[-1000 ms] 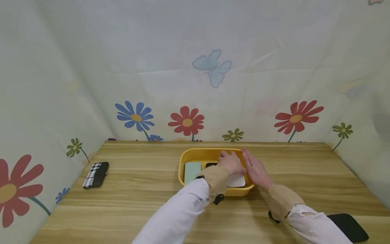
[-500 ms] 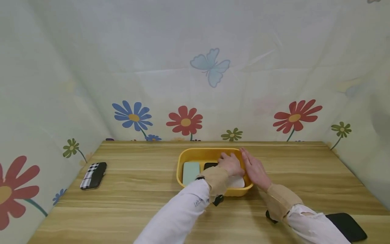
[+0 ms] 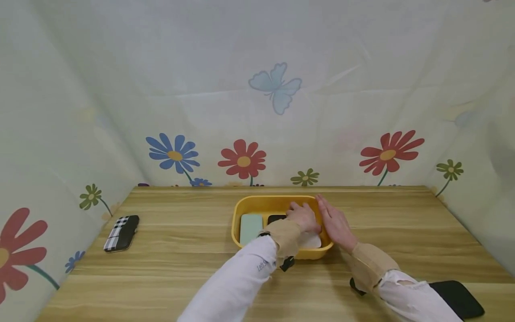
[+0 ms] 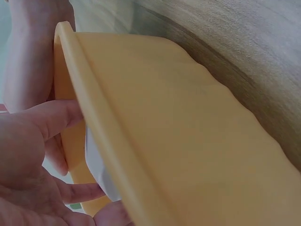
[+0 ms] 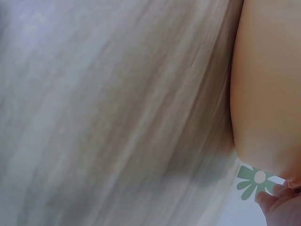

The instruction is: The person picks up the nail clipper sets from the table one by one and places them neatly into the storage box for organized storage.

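Observation:
A yellow tray (image 3: 241, 206) stands on the wooden table, its outer wall (image 5: 268, 84) large in the right wrist view. Inside it the left hand (image 3: 303, 218) reaches down at the right end, thumb and fingers round the edges of a white flat object (image 3: 313, 242). The left wrist view shows this hand (image 4: 23, 155) beside the white object (image 4: 98, 165), partly hidden by the rim. Against the tray's right end lies the right hand (image 3: 337, 223), fingers straight and together. A pale green object (image 3: 251, 227) and a partly covered black object (image 3: 276, 218) lie left of the white one.
On the table's left side lies a black and checked flat case (image 3: 122, 233). Another black flat object (image 3: 458, 297) is at the lower right, partly under the right sleeve. Flower-patterned cloth (image 3: 201, 103) surrounds the table at the back and sides.
The head view has shifted slightly, so the scene sits a little further left. Both hands keep nearly the same places at the tray.

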{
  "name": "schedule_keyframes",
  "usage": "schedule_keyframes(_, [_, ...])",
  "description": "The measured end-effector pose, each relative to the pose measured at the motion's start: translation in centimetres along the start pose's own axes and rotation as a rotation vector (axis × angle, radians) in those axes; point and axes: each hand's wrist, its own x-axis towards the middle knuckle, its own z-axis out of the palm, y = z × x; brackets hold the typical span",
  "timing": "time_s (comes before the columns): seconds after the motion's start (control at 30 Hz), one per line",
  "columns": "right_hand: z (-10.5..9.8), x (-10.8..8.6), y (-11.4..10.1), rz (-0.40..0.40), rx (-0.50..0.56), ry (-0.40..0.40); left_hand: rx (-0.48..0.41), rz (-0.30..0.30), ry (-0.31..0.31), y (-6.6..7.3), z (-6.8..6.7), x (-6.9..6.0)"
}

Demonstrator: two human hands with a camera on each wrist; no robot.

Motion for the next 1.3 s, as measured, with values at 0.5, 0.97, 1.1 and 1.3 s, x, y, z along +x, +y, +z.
schedule_keyframes(0.5, [-0.1,0.0,-0.1,-0.004,-0.011,-0.002,-0.027,0.001,0.047,0.3,0.6,0.0])
schedule_keyframes(0.97, [0.0,0.0,-0.2,-0.007,-0.006,0.0,0.103,-0.054,0.102,1.3,1.0,-0.1])
schedule_keyframes(1.1, [0.1,0.0,-0.4,-0.023,-0.006,0.012,0.131,-0.064,0.102,1.4,1.3,0.3])
schedule_keyframes(1.3, [0.1,0.1,-0.5,-0.025,0.016,0.013,0.144,-0.058,0.1,1.3,1.9,1.4])
